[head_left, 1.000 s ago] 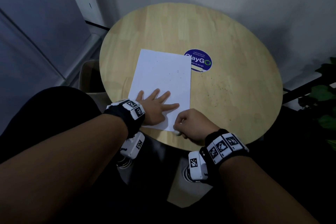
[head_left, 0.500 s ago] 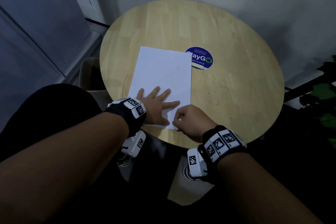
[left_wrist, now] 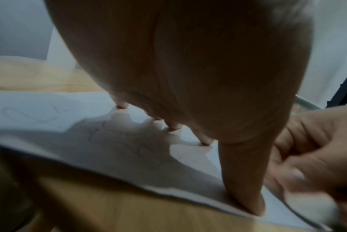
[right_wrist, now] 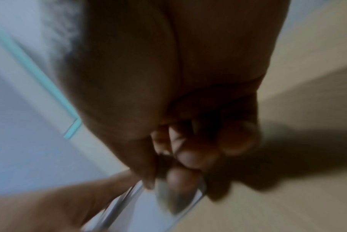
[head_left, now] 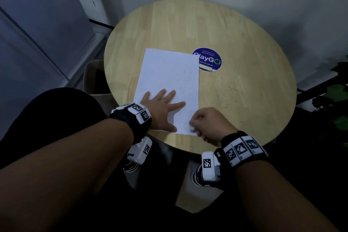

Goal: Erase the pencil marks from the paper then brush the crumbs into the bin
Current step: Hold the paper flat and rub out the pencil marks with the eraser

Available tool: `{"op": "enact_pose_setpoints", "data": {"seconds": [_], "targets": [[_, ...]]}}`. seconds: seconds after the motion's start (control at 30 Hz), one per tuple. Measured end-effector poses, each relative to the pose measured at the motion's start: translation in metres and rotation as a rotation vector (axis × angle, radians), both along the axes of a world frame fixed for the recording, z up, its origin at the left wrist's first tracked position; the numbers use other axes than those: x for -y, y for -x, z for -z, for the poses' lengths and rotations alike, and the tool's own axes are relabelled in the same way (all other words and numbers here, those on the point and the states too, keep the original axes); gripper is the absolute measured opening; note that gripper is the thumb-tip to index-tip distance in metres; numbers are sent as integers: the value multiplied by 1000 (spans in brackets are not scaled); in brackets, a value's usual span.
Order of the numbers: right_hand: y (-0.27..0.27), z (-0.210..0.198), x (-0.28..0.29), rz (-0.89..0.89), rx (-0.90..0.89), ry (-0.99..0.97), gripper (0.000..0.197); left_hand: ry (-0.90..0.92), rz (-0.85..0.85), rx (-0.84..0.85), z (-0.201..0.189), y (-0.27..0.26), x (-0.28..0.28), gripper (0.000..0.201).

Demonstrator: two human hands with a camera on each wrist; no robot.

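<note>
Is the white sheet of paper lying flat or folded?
Flat: the white sheet of paper lies spread on the round wooden table, with the left hand pressing it down, fingers straight.

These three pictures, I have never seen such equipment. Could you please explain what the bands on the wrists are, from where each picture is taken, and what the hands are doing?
No machine here: a person works with bare hands. The black wrist bands carry small cameras. The wide picture comes from a head camera; the two close, blurry ones look along each hand. On the round wooden table lies a white paper beside a blue sticker. The left hand presses flat on the paper. The right hand pinches a small white eraser at the paper's near corner. Faint pencil marks remain.
</note>
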State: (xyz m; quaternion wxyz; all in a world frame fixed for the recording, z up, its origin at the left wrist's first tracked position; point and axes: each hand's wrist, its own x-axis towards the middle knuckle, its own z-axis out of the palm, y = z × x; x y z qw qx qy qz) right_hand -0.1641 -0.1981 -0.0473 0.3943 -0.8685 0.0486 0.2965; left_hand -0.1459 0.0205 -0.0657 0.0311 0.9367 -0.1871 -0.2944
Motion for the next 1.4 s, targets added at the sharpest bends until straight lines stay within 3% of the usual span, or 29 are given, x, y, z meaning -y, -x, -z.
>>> {"op": "enact_pose_setpoints", "data": {"seconds": [0.07,0.13,0.3,0.43,0.5,0.57,0.67,0.73,0.8,0.87,0.93,0.97,1.03,1.13,1.2,1.23,1.3,1.4], "targets": [[-4,0,5,374,50,-242,17,36,-30,24,-2,2,-2,103],[-7,-3,3,561,74,-423,20,65,-37,33,-7,1,-4,97],[13,0,-46,630,-259,-853,16,-55,-45,-25,-19,-7,-20,92],[18,25,-56,652,-394,-932,13,-69,-68,-92,-15,-4,-27,93],[1,30,-36,874,-240,-939,10,-48,-77,-99,-14,-4,-29,93],[-18,31,-7,1093,59,-793,12,-39,-78,-104,-14,-4,-30,93],[-31,26,17,1225,300,-710,17,-44,-70,-111,-15,-4,-30,93],[-29,18,9,1183,201,-880,13,-43,-74,-115,-15,-4,-29,93],[-19,11,-14,1023,-37,-1037,8,-44,-76,-112,-15,-4,-29,93],[-1,11,-35,792,-276,-1027,10,-42,-76,-108,-14,-4,-29,93],[10,19,-45,626,-373,-942,14,-42,-76,-103,-15,-3,-28,92],[10,23,-44,640,-366,-926,14,-43,-77,-101,-16,-2,-28,92],[-3,31,-32,839,-203,-910,11,-45,-80,-101,-16,-2,-29,92],[-24,31,2,1053,235,-561,14,-43,-83,-94,-14,-2,-31,92],[-29,25,18,1122,387,-390,19,-39,-97,-87,-14,-3,-32,92],[-30,23,21,1149,410,-393,20,-39,-106,-80,-14,-3,-32,91],[-30,17,18,1114,371,-471,19,-44,-109,-37,-13,-2,-32,87],[-28,14,2,793,228,-451,16,-5,-88,50,-7,2,-26,83]]}}
